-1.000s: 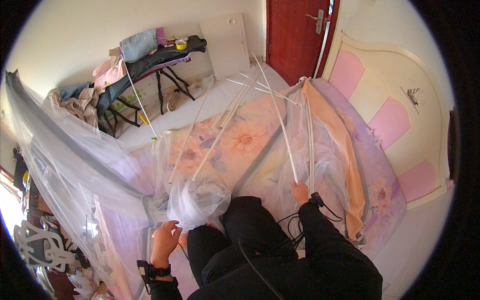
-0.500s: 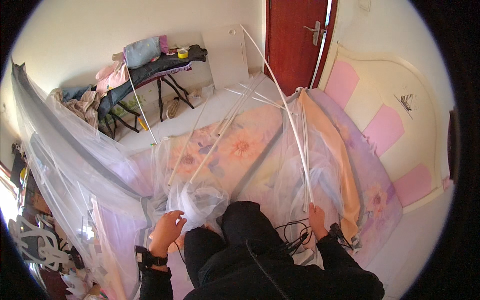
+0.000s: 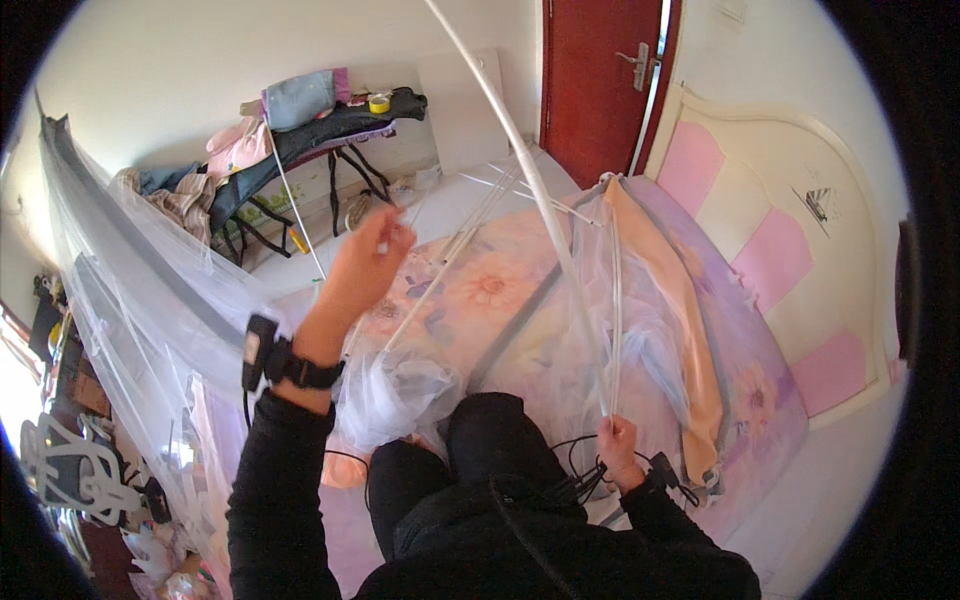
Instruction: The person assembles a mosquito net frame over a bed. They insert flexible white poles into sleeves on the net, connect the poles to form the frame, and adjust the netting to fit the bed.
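One long white flexible tent pole arcs upward from the right hand, which grips its lower end near the lap. Raised left hand pinches sheer white netting, arm extended forward.

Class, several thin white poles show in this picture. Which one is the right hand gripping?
The long curved pole: its lower end sits in the right hand, and it arcs up past the picture's top. The other poles lie flat on the bed.
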`<state>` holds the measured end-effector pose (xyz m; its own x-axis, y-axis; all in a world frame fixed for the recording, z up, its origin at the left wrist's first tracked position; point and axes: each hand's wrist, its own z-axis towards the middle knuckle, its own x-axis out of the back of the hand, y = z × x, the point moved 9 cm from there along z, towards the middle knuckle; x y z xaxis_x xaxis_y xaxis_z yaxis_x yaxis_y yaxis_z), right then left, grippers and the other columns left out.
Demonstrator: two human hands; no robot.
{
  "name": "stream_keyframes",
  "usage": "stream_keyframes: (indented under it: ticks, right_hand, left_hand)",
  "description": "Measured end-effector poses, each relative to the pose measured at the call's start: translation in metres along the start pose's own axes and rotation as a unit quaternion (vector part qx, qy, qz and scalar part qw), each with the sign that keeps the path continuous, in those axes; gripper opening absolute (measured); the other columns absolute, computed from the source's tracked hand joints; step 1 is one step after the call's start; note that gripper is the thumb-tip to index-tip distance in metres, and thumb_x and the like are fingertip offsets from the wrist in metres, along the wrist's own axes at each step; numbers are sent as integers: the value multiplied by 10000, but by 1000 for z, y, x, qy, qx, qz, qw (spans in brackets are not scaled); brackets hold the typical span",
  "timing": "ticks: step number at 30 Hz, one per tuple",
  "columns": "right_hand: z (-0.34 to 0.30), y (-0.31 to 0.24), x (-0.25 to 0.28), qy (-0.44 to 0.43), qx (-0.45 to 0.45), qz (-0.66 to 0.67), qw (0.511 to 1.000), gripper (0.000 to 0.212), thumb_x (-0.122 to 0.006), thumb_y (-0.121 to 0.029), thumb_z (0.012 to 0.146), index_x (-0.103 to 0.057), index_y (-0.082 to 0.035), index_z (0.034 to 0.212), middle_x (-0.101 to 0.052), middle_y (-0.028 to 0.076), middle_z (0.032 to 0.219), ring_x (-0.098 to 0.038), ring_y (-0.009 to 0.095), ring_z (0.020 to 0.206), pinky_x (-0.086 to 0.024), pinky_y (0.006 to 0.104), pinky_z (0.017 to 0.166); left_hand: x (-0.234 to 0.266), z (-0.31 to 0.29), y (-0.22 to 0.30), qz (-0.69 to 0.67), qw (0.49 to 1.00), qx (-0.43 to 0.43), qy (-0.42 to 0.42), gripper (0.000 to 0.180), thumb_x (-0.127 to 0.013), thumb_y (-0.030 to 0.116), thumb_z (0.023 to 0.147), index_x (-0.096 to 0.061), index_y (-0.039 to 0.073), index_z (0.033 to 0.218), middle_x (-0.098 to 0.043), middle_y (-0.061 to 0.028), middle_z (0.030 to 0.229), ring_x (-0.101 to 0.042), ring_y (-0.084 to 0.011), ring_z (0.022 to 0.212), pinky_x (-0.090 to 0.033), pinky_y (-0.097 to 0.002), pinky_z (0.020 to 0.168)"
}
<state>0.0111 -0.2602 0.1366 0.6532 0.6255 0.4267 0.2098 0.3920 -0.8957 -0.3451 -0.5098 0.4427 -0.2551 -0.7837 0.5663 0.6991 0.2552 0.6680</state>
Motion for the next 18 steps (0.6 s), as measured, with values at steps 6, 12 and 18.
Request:
stream_keyframes:
  ticks: [6, 12, 18]
  right_hand:
    - [-11, 2, -4, -31, 109, 31, 993, 552, -524, -484, 899, -419, -28, 607, -286, 65, 526, -322, 179, 480, -267, 353, 456]
    - [-5, 14, 13, 2, 114, 19, 993, 521, -554, -461, 884, -461, -20, 624, -338, 92, 529, -362, 222, 470, -278, 358, 451]
    - [-10, -10, -20, -245, 124, 35, 961, 558, -494, -481, 902, -439, -26, 585, -357, 55, 508, -397, 177, 473, -304, 338, 448]
  left_hand:
    - [62, 98, 64, -388, 917, 54, 76, 593, -382, 509, 956, -349, 42, 1320, -480, -191, 1312, -515, -309, 1128, -442, -367, 909]
    - [139, 93, 107, -617, 773, -66, 135, 491, -319, 496, 975, -471, 44, 857, -387, 27, 587, -335, -82, 442, -305, -189, 351]
    - [177, 84, 113, -613, 784, -84, -60, 565, -235, 557, 965, -328, 133, 604, -225, 49, 514, -227, -79, 428, -226, -221, 390]
